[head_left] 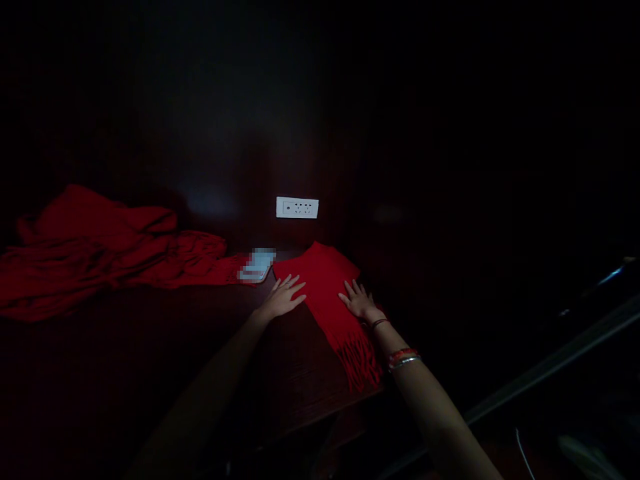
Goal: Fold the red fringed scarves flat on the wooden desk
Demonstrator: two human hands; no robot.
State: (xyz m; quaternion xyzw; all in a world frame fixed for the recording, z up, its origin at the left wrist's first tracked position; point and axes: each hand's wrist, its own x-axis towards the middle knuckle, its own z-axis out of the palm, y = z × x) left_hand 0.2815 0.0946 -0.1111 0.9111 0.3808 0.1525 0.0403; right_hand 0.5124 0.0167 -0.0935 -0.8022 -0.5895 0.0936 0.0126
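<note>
A red fringed scarf lies spread on a dark wooden surface, its tassels pointing toward the near edge. Flat on the scarf's left side rests my left hand, fingers stretched out and nothing held. My right hand touches the scarf's right side with its fingers spread, above the fringe. Just beyond my left hand is a phone-like flat object with a pixelated bright face.
A heap of red fringed cloth lies to the left, reaching the phone-like object. A white power socket is set in the dark panel behind. At lower right runs a pale diagonal edge. Much of the scene is very dark.
</note>
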